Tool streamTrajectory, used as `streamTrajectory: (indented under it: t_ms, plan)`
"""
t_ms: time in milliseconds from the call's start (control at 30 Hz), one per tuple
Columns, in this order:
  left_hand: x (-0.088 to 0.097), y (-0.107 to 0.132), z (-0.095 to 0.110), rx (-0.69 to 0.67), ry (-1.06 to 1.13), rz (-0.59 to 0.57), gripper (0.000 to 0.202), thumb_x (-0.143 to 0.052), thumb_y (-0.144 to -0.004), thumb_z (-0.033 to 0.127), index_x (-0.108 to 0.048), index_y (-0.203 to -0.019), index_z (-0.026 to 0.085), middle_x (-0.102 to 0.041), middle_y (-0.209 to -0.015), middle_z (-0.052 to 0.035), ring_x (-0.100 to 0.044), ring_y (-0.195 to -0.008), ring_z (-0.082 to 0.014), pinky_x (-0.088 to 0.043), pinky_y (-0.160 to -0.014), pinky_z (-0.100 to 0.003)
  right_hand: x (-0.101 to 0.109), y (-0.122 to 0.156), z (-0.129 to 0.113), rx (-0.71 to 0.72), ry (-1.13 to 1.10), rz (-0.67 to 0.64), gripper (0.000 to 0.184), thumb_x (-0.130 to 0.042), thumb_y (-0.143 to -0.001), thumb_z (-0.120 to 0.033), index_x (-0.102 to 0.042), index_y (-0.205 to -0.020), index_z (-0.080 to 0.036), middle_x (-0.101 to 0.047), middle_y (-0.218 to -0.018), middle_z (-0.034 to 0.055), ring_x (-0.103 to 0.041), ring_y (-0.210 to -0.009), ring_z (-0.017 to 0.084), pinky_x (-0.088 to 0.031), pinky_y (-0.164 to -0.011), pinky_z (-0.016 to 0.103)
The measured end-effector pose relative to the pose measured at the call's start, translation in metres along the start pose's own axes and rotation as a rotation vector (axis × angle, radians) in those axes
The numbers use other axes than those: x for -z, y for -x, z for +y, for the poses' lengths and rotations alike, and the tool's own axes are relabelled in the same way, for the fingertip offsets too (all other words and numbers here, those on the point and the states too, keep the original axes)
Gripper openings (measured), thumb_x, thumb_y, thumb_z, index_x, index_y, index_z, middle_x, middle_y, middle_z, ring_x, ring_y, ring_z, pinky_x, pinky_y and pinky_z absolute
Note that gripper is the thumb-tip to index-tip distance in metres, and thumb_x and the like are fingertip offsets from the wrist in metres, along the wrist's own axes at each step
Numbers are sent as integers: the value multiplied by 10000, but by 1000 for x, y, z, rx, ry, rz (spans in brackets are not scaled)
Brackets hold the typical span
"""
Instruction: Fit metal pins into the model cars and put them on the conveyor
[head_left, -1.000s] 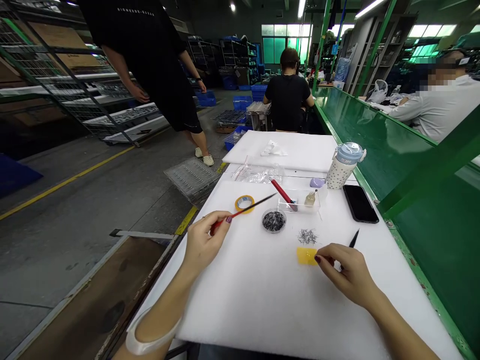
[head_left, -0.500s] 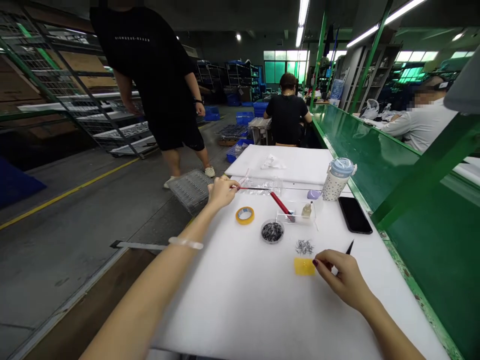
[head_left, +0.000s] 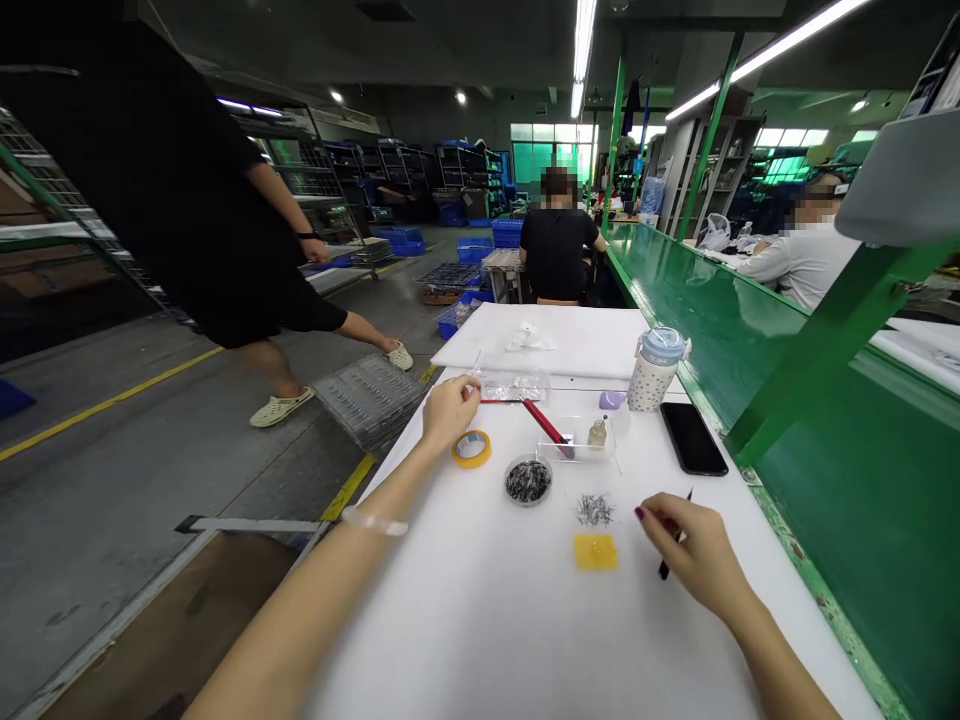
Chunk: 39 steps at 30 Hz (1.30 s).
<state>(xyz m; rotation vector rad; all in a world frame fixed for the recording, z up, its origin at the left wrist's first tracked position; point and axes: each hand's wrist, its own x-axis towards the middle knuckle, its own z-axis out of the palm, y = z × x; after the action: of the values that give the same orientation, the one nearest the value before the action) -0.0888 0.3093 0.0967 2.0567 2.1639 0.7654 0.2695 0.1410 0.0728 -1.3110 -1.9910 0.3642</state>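
Observation:
My left hand reaches far across the white foam mat, fingers closed on a thin red-handled tool that lies against a clear plastic bag. A yellow tape roll sits just below that hand. My right hand rests on the mat, closed on a black pointed tool. Left of it lie a yellow square pad and a small heap of thin metal pins. A round dish of dark pins stands between the hands.
A clear tray holds a red pen and a small bottle. A dotted water bottle and a black phone lie at the right, beside a green conveyor. A person in black walks on the left; others sit beyond.
My left hand carried the red-handled tool from near me out to the plastic bag. My right hand slid off the yellow pad. The walking person moved closer, leftward.

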Motion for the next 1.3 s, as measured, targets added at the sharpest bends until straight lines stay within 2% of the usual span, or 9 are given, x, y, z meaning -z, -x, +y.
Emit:
streamTrajectory:
  t_ms: [133, 267, 367, 500, 700, 800, 933, 1067, 1300]
  plan:
    - [21, 59, 2, -80, 57, -5, 288, -561, -1022, 424, -652, -1000, 152, -610, -779, 17, -587, -683, -142, -519, -714, -321, 13, -3, 29, -318, 267, 56, 236, -537, -942, -460, -592, -856, -248, -607, -551, -15, -562, -453, 195, -361, -461, 291]
    - [37, 113, 18, -293, 163, -262, 283, -456, -988, 340, -681, -910, 187, -520, -635, 35, -529, -630, -140, -422, -664, -281, 15, -6, 44, -591, 494, -62, 267, -561, -889, -445, -585, -1031, -220, -645, -590, 20, -621, -548, 270, -346, -467, 302]
    - [41, 135, 31, -481, 237, -591, 192, -534, -923, 316, -682, -834, 231, -635, -738, 35, -567, -661, -121, -399, -626, -248, 9, -9, 42, -530, 407, -86, 335, -552, -823, -313, -607, -1136, -205, -608, -566, -20, -569, -499, 224, -356, -478, 296]
    - [36, 147, 37, -562, 230, -853, 102, -582, -840, 179, -609, -751, 223, -638, -738, 49, -537, -613, -116, -355, -571, -248, 10, -9, 35, -370, 67, -22, 214, -539, -793, -291, -711, -905, -230, -535, -544, -38, -510, -491, 159, -417, -522, 295]
    - [26, 149, 39, -511, 184, -917, 141, -562, -873, 171, -532, -742, 215, -613, -748, 35, -528, -644, -141, -329, -594, -268, 29, -8, 29, -308, -604, 70, 157, -610, -783, -265, -737, -865, -222, -706, -733, 59, -654, -651, 204, -521, -571, 326]
    - [26, 148, 40, -500, 174, -934, 138, -568, -878, 168, -540, -750, 213, -618, -763, 36, -531, -653, -139, -321, -602, -272, 28, -10, 28, -333, -727, 87, 163, -727, -772, -291, -715, -925, -234, -743, -807, 65, -670, -648, 197, -559, -581, 330]
    - [27, 148, 40, -493, 161, -940, 135, -579, -893, 188, -549, -764, 211, -617, -768, 35, -532, -668, -141, -311, -608, -276, 16, -12, 24, -394, -619, 121, 324, -854, -763, -464, -660, -886, -237, -731, -790, 45, -679, -687, 181, -582, -609, 297]
    - [27, 148, 41, -492, 154, -944, 143, -579, -907, 202, -548, -768, 208, -618, -770, 35, -527, -671, -139, -309, -612, -280, 9, -12, 20, -389, -403, -20, 472, -640, -902, -672, -620, -770, -219, -647, -623, 27, -613, -605, 165, -549, -597, 290]
    - [27, 147, 42, -486, 150, -951, 188, -576, -914, 202, -517, -736, 201, -609, -786, 32, -506, -679, -135, -311, -627, -290, 10, -8, 23, -268, 69, -197, 410, -484, -984, -577, -600, -803, -228, -638, -648, 15, -482, -516, 138, -377, -513, 287]
